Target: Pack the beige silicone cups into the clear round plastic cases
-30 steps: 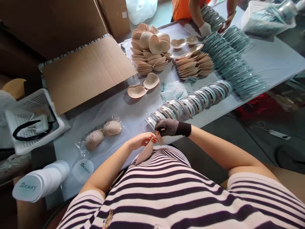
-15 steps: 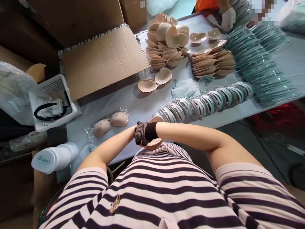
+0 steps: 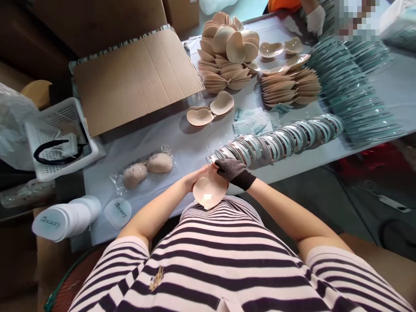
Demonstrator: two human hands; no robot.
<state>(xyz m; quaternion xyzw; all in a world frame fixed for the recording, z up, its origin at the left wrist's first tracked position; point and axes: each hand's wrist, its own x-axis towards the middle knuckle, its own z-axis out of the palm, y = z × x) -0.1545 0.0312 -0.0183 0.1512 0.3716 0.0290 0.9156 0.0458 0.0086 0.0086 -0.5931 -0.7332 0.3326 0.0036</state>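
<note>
Both my hands hold a beige bra cup pad [image 3: 209, 193] close to my striped shirt, at the table's near edge. My left hand [image 3: 195, 177] is bare and grips the pad's upper left rim. My right hand [image 3: 231, 169] wears a dark mesh glove and pinches the upper right rim. The pad's glossy inner face is turned up toward me. Just beyond my hands lies a row of clear round lids [image 3: 276, 141], overlapping along the table.
A bagged pair of pads [image 3: 146, 168] lies at left, and an open pair [image 3: 210, 110] lies farther back. Stacks of beige pads [image 3: 224, 60], teal-rimmed lids [image 3: 351, 95], a flat cardboard sheet [image 3: 133, 82], a white basket [image 3: 58, 143] and white lids [image 3: 65, 216] surround the table. A co-worker's gloved hand [image 3: 315, 19] works at the far side.
The pad has turned from edge-on to its inner face toward me. My right hand has moved from the pad's left side to its upper right rim.
</note>
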